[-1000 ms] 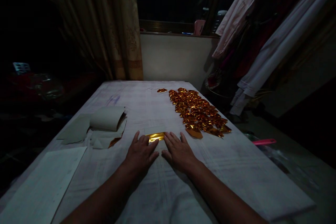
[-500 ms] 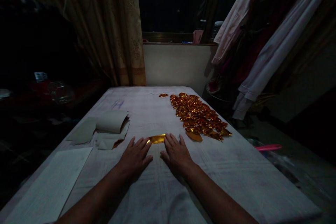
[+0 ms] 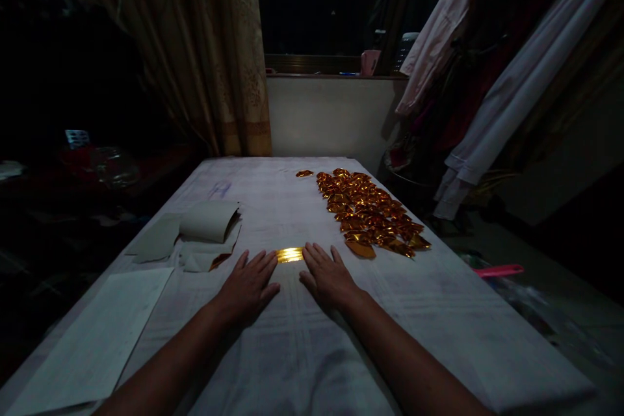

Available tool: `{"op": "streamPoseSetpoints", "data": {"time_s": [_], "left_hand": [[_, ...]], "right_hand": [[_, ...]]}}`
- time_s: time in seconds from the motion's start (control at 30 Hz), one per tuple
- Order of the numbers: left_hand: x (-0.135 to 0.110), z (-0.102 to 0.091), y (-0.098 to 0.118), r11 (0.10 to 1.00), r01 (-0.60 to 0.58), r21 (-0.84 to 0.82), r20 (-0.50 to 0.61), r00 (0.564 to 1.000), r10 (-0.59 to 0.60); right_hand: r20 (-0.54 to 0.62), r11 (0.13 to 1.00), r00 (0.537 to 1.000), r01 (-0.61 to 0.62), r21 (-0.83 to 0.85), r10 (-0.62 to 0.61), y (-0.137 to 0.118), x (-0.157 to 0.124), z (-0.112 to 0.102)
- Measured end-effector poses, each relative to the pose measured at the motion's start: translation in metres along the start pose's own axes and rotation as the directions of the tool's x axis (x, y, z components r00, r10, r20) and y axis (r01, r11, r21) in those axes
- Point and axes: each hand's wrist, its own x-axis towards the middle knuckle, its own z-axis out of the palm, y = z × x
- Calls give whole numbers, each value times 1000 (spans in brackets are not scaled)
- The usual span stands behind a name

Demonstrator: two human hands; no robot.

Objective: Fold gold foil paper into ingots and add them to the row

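Cloth-covered surface (image 3: 390, 331), dimly lit. Left hand (image 3: 248, 283) and right hand (image 3: 331, 276) lay palm-down, fingers extended, grip slack, nothing clasped; fingertips at opposite ends of gold strip (image 3: 290, 255), which lay flat on surface between hands. Step looked like smoothing; next move seemed to call for lifting fingertips off ends. Strip ends partly hidden, any folds unreadable. Foil pieces (image 3: 370, 208) beyond overlapped, uncountable. Window (image 3: 312, 6) too dark to see through.

Free cloth (image 3: 277, 208) beyond strip (image 3: 290, 255), pile (image 3: 365, 208) rightward
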Motion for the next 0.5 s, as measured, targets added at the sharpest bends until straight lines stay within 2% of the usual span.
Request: {"op": "streamPoseSetpoints", "data": {"time_s": [0.17, 0.33, 0.43, 0.5], "left_hand": [[0, -3, 5, 1000, -9, 9, -51, 999, 10], [8, -19, 28, 999, 41, -26, -102, 994, -43], [16, -24, 36, 996, 63, -63, -116, 991, -70], [20, -25, 34, 994, 64, -84, -123, 990, -74]], "right_hand": [[-46, 999, 999, -12, -49, 9, -1, -1, -7], [-225, 996, 972, 51, -69, -65, -20, 8, -17], [-208, 989, 967, 137, -60, -147, -24, 17, -18], [-187, 985, 967, 168, -49, -174, -21, 21, -15]]}}
